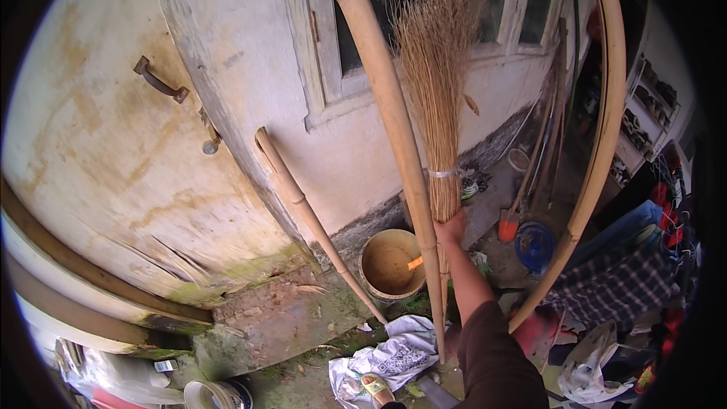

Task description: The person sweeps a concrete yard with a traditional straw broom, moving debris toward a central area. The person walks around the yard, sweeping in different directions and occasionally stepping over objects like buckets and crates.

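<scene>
My right hand [452,226], at the end of a dark sleeve, is closed round the lower bound part of a stick broom [447,98]. The broom is upright with its thin brown bristles fanned out at the top, in front of a window, and a pale band ties them at mid-length. Just left of it a thick bamboo pole [390,106] runs from the upper edge down to the ground, partly covering the broom's lower end. My left hand is not in view.
A tan bucket [390,263] stands by the wall, with a split bamboo piece [299,201] leaning left of it. Another bamboo pole [594,174] rises at the right. Beyond it are a blue lid [535,247] and hanging clothes [613,280]. A silver sack [397,350] lies near my foot.
</scene>
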`<state>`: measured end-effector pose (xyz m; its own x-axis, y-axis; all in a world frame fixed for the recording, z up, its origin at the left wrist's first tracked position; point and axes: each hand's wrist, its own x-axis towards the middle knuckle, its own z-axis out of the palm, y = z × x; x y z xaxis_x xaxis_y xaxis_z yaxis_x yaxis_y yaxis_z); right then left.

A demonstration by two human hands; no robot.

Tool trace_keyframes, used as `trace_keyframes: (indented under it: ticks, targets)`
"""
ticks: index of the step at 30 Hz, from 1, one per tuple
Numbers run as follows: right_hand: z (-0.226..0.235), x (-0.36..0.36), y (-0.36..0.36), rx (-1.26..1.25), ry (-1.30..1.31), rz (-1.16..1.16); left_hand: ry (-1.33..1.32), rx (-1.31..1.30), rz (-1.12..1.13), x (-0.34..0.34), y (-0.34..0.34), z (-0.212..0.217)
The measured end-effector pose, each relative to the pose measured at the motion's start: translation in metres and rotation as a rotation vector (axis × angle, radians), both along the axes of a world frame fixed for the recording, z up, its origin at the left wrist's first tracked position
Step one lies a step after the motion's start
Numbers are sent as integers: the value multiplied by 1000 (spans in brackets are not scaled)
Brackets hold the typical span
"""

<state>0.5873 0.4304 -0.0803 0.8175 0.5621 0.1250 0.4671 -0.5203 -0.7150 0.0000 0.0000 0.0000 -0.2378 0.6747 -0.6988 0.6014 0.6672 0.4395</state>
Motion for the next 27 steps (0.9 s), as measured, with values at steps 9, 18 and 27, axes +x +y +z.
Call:
trace_keyframes:
  ticks: [9,18,27]
  targets:
    - [70,-48,-120,214,-156,81,-43,114,-26,32,28,65]
    - [137,-62,-177,256,108,428,-79,305,-25,15,0,55]
    - [248,-65,-147,336,218,720,-157,505,51,-16,-38,16]
